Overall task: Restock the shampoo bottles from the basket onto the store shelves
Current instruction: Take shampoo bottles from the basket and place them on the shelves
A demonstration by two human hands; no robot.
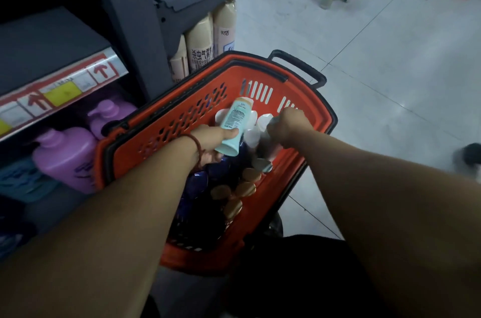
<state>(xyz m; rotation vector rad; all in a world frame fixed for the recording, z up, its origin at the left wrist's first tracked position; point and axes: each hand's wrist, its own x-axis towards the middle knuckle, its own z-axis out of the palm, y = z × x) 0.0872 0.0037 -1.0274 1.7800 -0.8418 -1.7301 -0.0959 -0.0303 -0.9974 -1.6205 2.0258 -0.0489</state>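
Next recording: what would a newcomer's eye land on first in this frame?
The red basket fills the centre, packed with dark bottles and gold and white caps. Over it the left hand grips a mint-green bottle tilted above the rest, while the right hand curls round what looks like a pale bottle beside it. Purple pump bottles stand on the lower shelf at left.

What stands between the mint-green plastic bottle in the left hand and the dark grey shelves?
The red slotted plastic basket has its left wall between the mint-green bottle and the shelves; purple pump bottles occupy the lower shelf beside it.
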